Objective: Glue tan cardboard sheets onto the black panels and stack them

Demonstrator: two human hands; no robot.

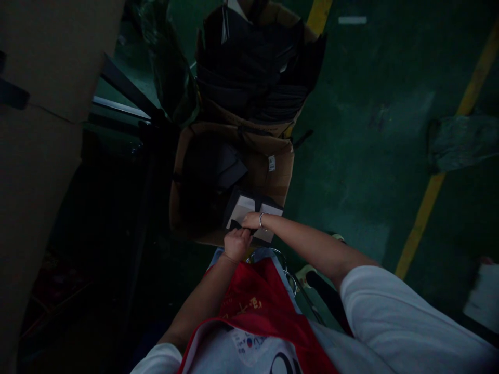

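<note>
A flat black item with pale panels (268, 212), its kind hard to make out, rests over the front right corner of an open cardboard box (283, 171). A black ribbon or strap (258, 202) crosses its pale face. My right hand (250, 220), a bracelet at its wrist, lies over the item with closed fingers at the black strip. Just below and to the left, my left hand (237, 244) is closed on the same dark strip, close to the right fingers. Dimness hides the fingertips. Grey-black folded pieces (230, 169) lie inside the box.
Beyond it stands a second carton (268, 124) packed with dark flat pieces (257, 67). Clear plastic wrap (171, 67) hangs at its left, beside a dark metal frame (128, 88) and a large brown board (47, 130). A plastic bag (465, 143) lies on the green floor (351, 130).
</note>
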